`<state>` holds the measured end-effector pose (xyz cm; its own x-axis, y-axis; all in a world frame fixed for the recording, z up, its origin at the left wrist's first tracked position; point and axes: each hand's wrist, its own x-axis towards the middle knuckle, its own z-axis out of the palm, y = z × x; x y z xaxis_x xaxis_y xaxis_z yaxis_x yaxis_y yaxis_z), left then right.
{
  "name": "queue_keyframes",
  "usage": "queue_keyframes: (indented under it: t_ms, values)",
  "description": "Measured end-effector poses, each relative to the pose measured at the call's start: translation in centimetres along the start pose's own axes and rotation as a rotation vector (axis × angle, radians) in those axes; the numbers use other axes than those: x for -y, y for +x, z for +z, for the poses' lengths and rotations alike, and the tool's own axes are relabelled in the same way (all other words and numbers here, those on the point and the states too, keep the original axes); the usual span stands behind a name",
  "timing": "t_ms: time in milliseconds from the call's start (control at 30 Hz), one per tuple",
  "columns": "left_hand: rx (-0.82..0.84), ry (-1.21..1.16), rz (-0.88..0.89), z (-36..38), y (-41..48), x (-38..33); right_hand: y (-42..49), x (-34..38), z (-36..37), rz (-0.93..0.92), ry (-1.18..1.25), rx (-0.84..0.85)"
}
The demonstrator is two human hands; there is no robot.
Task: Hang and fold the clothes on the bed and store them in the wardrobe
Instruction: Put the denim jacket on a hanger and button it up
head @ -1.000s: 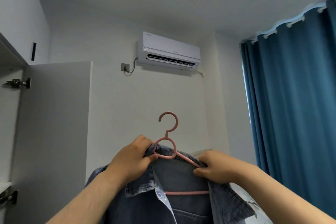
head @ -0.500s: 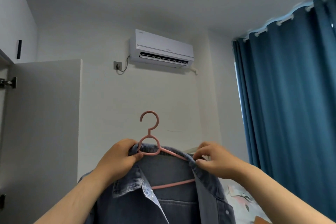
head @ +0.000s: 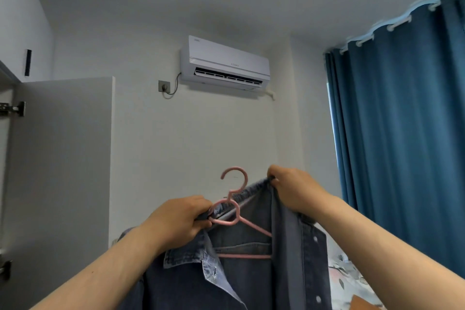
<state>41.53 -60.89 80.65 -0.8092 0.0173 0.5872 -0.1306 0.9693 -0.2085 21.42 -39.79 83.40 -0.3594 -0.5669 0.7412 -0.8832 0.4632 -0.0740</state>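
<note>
Now left hand (head: 181,219) grips pink hanger (head: 245,256); right hand (head: 294,191) apparently pinches denim jacket (head: 297,259)

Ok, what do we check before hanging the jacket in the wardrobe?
1. Left hand grips hanger neck: ok.
2. Right hand pinches jacket collar: ok.
3. Jacket's right shoulder seated on hanger: not ok, held above it.
4. Hook free: ok.
5. Wardrobe door open: ok.
6. Room on the rail: cannot tell, not in view.
</note>
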Motion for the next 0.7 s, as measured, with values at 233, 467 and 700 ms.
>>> queue_keyframes:
  t_ms: [233, 467, 700]
  values:
    - [-0.222, -0.108, -0.341, -0.6, 0.7, -0.3, -0.9, 3.8, 0.7, -0.02, 0.261, 0.082]
    - [-0.27, -0.441, -0.312, -2.1, -0.3, 0.0, -3.1, 3.7, 2.0, -0.054, 0.379, 0.148]
    - [-0.208, -0.625, -0.261, -2.8, -0.5, -0.4, -3.8, 4.0, 2.2, -0.129, 0.424, 0.082]
